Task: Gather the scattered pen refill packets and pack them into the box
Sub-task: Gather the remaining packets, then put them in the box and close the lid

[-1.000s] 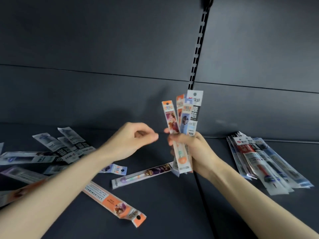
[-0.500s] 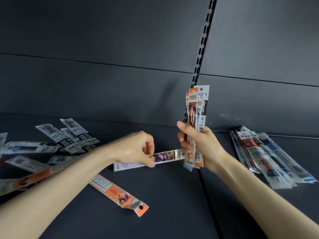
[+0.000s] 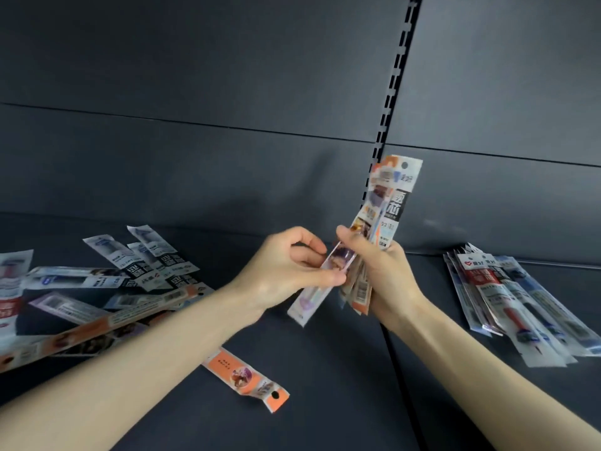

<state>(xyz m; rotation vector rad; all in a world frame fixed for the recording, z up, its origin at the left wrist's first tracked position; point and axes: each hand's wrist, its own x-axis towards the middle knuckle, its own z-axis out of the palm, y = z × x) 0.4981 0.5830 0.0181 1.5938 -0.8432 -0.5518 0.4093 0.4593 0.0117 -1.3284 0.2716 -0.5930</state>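
Left hand (image 3: 286,271) pinches purple packet (image 3: 317,284) (tilted, blurred) against upright bundle (image 3: 383,222); right hand (image 3: 387,271) fist clamped round bundle, above shelf (image 3: 325,369).

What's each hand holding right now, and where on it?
The left hand pinches a purple packet near its middle, against the bundle. The right hand clasps an upright bundle of packets around its lower half.

Two hands (image 3: 286,271), one orange packet (image 3: 247,375), two loose packet heaps (image 3: 507,297).
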